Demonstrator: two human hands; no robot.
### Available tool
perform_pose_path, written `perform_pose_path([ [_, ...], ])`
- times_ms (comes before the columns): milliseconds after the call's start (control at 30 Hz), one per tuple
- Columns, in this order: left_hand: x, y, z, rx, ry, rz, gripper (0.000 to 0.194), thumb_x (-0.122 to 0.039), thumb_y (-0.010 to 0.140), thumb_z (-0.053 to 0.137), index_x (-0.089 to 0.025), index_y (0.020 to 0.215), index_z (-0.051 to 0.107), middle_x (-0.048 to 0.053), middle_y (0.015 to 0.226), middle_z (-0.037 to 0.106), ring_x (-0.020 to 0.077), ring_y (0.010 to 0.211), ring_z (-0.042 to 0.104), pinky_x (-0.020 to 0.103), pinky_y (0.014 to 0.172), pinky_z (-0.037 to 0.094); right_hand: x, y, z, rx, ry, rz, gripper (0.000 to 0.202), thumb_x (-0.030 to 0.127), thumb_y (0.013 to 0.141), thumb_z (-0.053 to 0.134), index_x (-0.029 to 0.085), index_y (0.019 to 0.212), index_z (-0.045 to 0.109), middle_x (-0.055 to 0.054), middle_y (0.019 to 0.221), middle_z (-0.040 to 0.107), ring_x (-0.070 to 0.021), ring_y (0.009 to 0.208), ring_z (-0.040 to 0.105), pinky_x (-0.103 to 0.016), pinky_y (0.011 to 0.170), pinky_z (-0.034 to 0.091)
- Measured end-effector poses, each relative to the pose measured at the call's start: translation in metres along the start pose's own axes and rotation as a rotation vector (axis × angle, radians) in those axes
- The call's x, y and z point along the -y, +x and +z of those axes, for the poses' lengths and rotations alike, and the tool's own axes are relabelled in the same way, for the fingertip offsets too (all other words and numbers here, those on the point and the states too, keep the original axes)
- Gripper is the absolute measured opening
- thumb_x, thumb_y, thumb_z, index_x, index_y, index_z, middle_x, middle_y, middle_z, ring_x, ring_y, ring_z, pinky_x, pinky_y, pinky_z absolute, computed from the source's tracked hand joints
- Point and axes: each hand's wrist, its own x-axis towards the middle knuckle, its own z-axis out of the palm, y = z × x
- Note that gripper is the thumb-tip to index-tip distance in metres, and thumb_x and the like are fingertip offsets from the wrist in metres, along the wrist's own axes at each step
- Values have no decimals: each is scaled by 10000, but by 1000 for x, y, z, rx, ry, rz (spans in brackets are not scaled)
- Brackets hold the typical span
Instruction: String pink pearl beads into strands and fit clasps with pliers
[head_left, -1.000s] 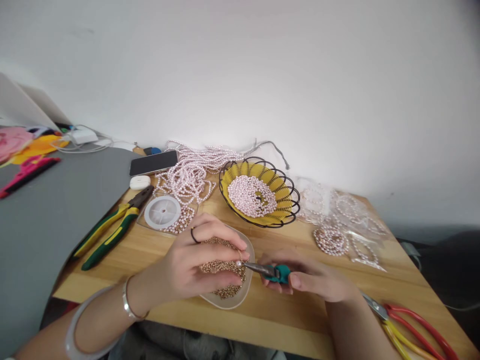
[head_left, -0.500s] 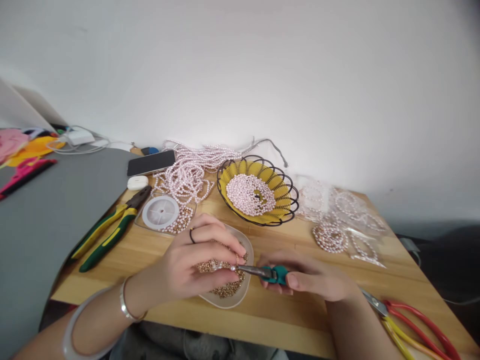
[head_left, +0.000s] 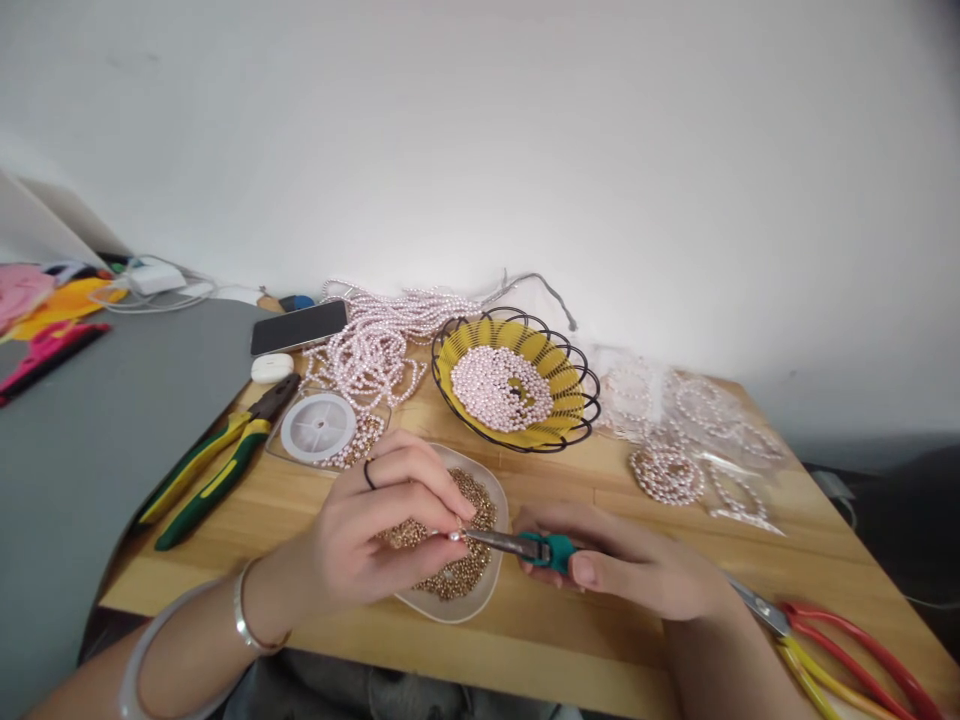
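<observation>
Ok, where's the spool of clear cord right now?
The spool of clear cord lies at left-centre of the head view on the wooden table, between the green-handled pliers and the pink pearl strands.

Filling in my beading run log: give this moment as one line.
left hand: pinches small piece at plier tip | right hand: holds teal-handled pliers | below: clear dish of gold beads

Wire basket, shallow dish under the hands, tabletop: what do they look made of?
Wire basket: thin black looped rods, probably coated metal, with a yellow liner.
Shallow dish: translucent, whitish rim, likely plastic.
Tabletop: pale wood, visible grain and plank seam, matte.
</observation>
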Motion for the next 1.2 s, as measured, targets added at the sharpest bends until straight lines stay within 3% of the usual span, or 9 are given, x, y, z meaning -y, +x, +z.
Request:
perform_pose_path([
  [167,0,0,-1,19,26,-14,102,-214,926,688,-113,942,691,84,926,712,188,876,635,368,822,528,2,-1,1,-30,-16,2,481,579,965,543,218,1248,685,-62,998,696,-203,935,633,-339,909,486],
  [300,2,-1,-2,39,76,-2,176,-273,914,709,-125,1008,708,119,1050,712,238,1024,635,412,945,524,2,-3,1,-48,-64,53,531,619,950,530,197,1225,697,-83,993,713,-241,1007,653,-382,946,497],
  [400,3,-1,-3,44,102,-3,157,-301,915,703,-153,966,718,128,1153,687,271,1119,609,449,996,510,1,-3,0,-42,-103,83,556,647,940,521,183,1188,702,-83,948,704,-250,991,652,-389,919,513],
  [533,5,0,-5,54,110,8,149,-306,911,709,-158,900,696,117,1156,674,253,1076,625,445,986,507,-2,-4,-1,-42,-85,84,542,635,943,529,188,1204,691,-83,1021,703,-224,950,647,-359,888,513],
  [733,6,-2,-8,125,100,-31,138,-293,964,626,-167,970,682,128,1193,651,258,1098,622,443,970,505,-1,-4,-2,-29,-39,53,482,589,964,536,208,1214,693,-70,1034,691,-190,888,608,-302,807,493],
  [1033,8,4,-12,244,137,61,142,-251,985,595,-143,918,657,137,1078,709,242,1076,649,421,939,542,-5,-10,-4,-13,26,161,513,631,933,554,179,1142,675,-54,945,619,-148,752,518,-248,624,424],
  [1200,8,5,-9,260,-95,-28,117,-258,968,630,-159,914,661,119,1031,773,242,1122,672,416,994,558,0,-8,-4,45,41,155,535,662,917,548,154,1033,672,-41,876,587,-146,735,492,-236,590,392],
])
